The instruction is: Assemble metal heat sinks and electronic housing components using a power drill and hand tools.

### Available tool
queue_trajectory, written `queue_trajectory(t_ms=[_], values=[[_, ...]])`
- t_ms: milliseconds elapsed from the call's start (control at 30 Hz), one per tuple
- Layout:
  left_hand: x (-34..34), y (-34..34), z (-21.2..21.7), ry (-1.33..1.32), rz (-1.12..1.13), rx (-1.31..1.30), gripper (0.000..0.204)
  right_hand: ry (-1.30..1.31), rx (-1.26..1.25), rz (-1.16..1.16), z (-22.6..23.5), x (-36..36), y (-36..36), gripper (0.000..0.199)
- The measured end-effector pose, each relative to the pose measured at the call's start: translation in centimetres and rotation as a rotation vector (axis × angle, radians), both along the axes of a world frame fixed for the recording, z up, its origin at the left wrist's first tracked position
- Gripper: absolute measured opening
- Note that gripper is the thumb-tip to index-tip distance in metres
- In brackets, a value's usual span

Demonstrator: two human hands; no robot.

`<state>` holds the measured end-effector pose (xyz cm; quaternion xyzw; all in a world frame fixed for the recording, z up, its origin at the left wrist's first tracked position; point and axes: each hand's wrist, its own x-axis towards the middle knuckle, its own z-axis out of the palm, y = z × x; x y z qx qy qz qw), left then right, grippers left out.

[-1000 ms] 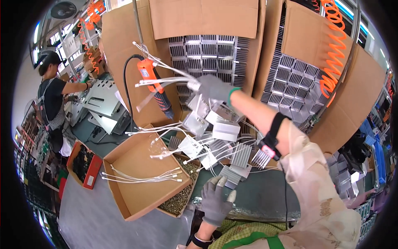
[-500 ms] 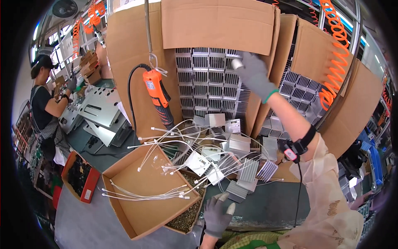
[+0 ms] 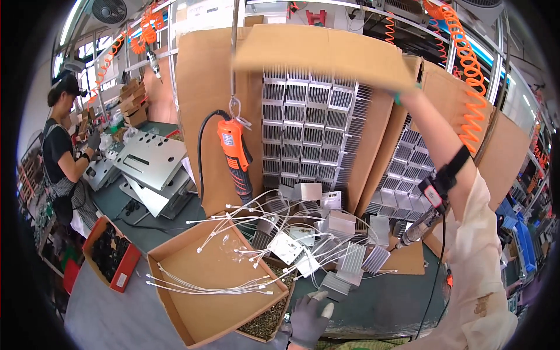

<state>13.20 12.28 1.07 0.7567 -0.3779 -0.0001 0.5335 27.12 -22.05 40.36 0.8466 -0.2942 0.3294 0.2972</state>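
My right arm reaches to the upper right of a tall cardboard box [image 3: 219,146]. Only the green cuff [image 3: 398,98] of that glove shows; the fingers are hidden at the blurred box flap [image 3: 318,55], so their grip cannot be made out. Rows of finned aluminium heat sinks [image 3: 300,125] stand stacked inside the box. My left hand [image 3: 309,319], in a grey glove with pale fingertips, lies low at the bench edge, open, thumb apart. Just above it are loose heat sinks [image 3: 335,286] and white wired plates [image 3: 286,248].
An orange power screwdriver [image 3: 234,153] hangs before the box. A shallow cardboard tray [image 3: 204,309] holds white cables [image 3: 216,289], with small screws [image 3: 265,324] beside it. Another screwdriver [image 3: 413,232] is at right. A red bin [image 3: 129,269] stands left; a co-worker [image 3: 64,146] works beyond.
My right hand has moved right along the box flap and out of sight behind it, and the flap is now blurred. The view has shifted; my left hand stays low by the bench edge.
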Motion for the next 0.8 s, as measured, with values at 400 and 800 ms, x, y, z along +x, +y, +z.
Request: queue_trajectory(t_ms=[400,800], values=[[0.7,0.4,1.5,0.19,-0.139,-0.142,0.031,-0.124,-0.099,0.096,-2.2,1.4,-3.7,0.028],[2.0,-3.0,10.2,0.684,-0.5,-0.412,0.028,-0.143,-0.193,0.322,-3.5,0.6,-3.8,0.028]])
